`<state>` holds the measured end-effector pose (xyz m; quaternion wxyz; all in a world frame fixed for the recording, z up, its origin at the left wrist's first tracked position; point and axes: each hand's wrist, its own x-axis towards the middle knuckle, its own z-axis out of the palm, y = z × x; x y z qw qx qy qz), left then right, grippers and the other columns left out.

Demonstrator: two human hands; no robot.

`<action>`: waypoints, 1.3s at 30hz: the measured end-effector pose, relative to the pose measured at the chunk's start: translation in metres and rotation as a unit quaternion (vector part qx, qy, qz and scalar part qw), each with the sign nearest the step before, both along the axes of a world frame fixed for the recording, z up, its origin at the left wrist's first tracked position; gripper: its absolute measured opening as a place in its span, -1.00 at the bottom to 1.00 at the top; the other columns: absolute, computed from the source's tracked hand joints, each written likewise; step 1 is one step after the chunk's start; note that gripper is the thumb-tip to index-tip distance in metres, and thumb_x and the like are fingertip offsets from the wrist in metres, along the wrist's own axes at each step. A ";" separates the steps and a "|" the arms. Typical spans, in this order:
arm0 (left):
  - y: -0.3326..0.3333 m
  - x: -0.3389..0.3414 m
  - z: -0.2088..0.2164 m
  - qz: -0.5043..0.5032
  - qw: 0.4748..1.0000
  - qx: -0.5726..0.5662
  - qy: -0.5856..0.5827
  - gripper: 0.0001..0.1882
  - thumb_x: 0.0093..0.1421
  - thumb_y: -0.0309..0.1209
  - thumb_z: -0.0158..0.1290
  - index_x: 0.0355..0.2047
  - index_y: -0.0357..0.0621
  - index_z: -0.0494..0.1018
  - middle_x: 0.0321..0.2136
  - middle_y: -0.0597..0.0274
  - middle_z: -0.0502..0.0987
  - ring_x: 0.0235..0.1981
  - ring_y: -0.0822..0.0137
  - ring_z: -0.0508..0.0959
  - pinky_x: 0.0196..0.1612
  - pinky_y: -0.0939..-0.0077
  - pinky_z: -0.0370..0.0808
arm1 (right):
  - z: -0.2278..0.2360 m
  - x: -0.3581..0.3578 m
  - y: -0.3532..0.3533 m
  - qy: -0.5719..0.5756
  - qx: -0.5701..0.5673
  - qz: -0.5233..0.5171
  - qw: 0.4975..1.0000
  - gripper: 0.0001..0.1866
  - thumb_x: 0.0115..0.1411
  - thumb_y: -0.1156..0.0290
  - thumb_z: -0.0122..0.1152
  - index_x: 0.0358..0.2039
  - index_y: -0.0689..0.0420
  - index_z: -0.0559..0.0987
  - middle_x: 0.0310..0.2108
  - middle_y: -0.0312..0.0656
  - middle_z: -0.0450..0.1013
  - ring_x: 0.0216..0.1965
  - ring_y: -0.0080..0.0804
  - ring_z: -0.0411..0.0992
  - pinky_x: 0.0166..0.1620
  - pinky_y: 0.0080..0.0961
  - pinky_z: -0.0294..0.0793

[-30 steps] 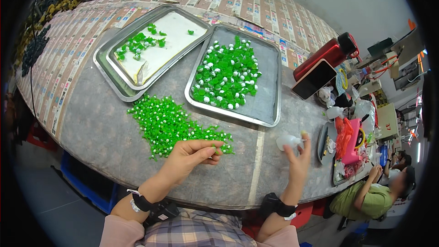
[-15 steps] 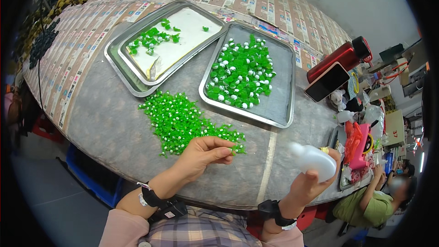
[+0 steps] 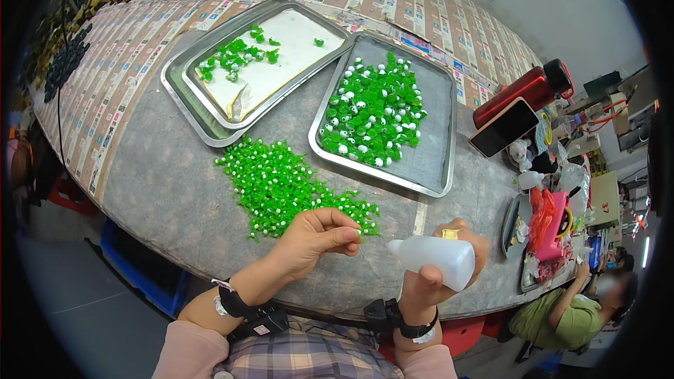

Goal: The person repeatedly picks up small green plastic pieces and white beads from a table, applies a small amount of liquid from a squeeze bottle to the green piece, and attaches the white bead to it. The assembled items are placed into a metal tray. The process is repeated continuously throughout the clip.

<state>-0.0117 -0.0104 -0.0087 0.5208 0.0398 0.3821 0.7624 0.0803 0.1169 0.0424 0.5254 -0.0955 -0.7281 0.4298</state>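
Note:
My left hand [image 3: 312, 242] pinches a tiny green piece with a white spot [image 3: 359, 232] between thumb and fingertips, just in front of the pile. In my right hand [image 3: 421, 289] is a translucent white squeeze bottle [image 3: 441, 258], tipped on its side. Its nozzle points left toward the pinched piece, a short gap away. A heap of small green pieces with white dots [image 3: 270, 182] lies on the grey table cover beyond my left hand.
A metal tray [image 3: 449, 168] holds many green pieces with white eyeball-like balls. To its left, a white-lined tray [image 3: 295, 35] carries fewer. At right are a red flask [image 3: 509, 98], a phone [image 3: 504, 128] and a pink holder [image 3: 552, 224]. A person in green [image 3: 562, 316] sits farther right.
My right hand has brought the bottle left and slightly down, turning its nozzle toward my left hand. The left hand has stayed nearly in place with its pinch.

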 end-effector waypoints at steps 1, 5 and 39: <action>0.000 0.000 0.000 0.000 1.000 0.002 -0.001 -0.92 -0.01 -0.50 0.01 -0.47 -0.23 0.39 -0.58 0.22 0.46 -0.55 0.44 0.47 -0.42 0.55 0.48 | 0.000 0.000 0.000 -0.002 0.007 0.006 1.000 -0.42 -0.29 -0.02 0.29 -0.45 0.15 0.28 -0.66 -0.31 0.22 -0.66 -0.48 0.16 -0.58 -0.59 0.12; 0.000 0.000 0.001 -0.002 1.000 0.001 -0.003 -0.92 -0.01 -0.50 0.01 -0.47 -0.23 0.39 -0.58 0.21 0.46 -0.55 0.43 0.47 -0.43 0.56 0.47 | 0.000 -0.001 0.001 -0.010 0.010 0.025 1.000 -0.45 -0.29 0.03 0.31 -0.44 0.16 0.29 -0.63 -0.30 0.24 -0.65 -0.47 0.17 -0.57 -0.57 0.14; 0.000 0.005 0.000 0.072 0.979 -0.019 0.192 -0.90 -0.05 -0.61 0.01 -0.45 -0.28 0.39 -0.46 0.20 0.44 -0.45 0.43 0.46 -0.36 0.61 0.43 | -0.007 0.002 0.004 -0.011 -0.019 -0.008 1.000 -0.46 -0.24 -0.04 0.24 -0.49 0.17 0.30 -0.65 -0.31 0.22 -0.65 -0.51 0.15 -0.57 -0.61 0.12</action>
